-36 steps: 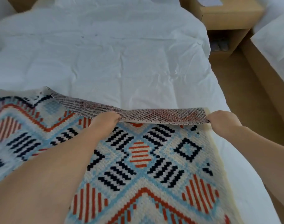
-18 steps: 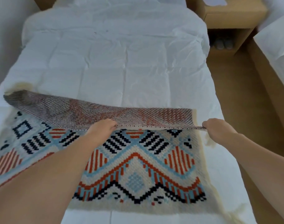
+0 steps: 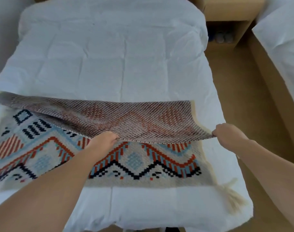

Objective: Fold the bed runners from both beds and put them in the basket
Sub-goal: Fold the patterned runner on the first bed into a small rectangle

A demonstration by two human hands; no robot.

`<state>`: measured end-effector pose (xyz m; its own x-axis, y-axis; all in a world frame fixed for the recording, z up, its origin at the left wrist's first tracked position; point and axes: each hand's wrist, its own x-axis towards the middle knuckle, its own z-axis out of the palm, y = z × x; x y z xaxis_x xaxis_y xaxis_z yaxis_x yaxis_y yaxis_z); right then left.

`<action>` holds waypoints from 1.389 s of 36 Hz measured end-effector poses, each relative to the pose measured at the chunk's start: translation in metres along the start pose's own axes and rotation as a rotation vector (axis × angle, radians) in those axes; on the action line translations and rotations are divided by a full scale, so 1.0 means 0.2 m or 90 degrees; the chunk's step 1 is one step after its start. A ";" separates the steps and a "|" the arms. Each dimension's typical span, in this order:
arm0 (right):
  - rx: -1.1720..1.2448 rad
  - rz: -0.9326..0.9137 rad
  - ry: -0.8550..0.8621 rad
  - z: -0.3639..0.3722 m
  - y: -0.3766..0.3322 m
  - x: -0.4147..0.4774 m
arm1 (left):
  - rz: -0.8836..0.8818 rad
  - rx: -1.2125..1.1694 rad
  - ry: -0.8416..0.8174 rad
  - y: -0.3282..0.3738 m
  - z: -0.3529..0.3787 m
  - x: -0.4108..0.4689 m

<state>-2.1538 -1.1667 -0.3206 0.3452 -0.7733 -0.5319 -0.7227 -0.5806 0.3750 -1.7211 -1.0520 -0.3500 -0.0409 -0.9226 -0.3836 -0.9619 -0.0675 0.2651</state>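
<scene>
Here, runner (image 3: 134, 121) in left hand (image 3: 104, 139)

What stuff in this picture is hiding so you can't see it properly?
Basket: nowhere in the head view.
Bed runner: left end cut off by the picture's left edge; its turned-over flap covers the pattern beneath.
Second bed: cut off by the right edge, so a runner there cannot be told.
Pale things in the nightstand shelf: too blurred to name.
Left hand and right hand: fingertips hidden under the flap's edge.
</scene>
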 end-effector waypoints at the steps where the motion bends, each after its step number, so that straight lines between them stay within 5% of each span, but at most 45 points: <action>1: 0.003 0.006 0.001 0.03 -0.02 -0.03 | 0.009 -0.005 0.006 -0.01 0.03 -0.03; 21: -0.049 -0.026 0.011 0.38 -0.28 -0.34 | 0.019 -0.002 -0.009 0.04 0.41 -0.40; 35: 0.071 -0.016 0.045 0.72 -0.50 -0.40 | 0.031 0.038 -0.010 0.05 0.71 -0.52; 43: 0.142 -0.021 -0.001 0.66 -0.60 -0.43 | 0.064 0.010 0.120 0.29 0.80 -0.45; 50: 0.267 -0.075 0.080 0.51 -0.82 -0.19 | 0.037 0.061 0.030 0.58 0.90 -0.22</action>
<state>-2.1091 -1.0162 -0.4406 0.4904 -0.7481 -0.4470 -0.8456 -0.5325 -0.0365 -1.8799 -0.9505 -0.4623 -0.0861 -0.9408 -0.3279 -0.9799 0.0205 0.1985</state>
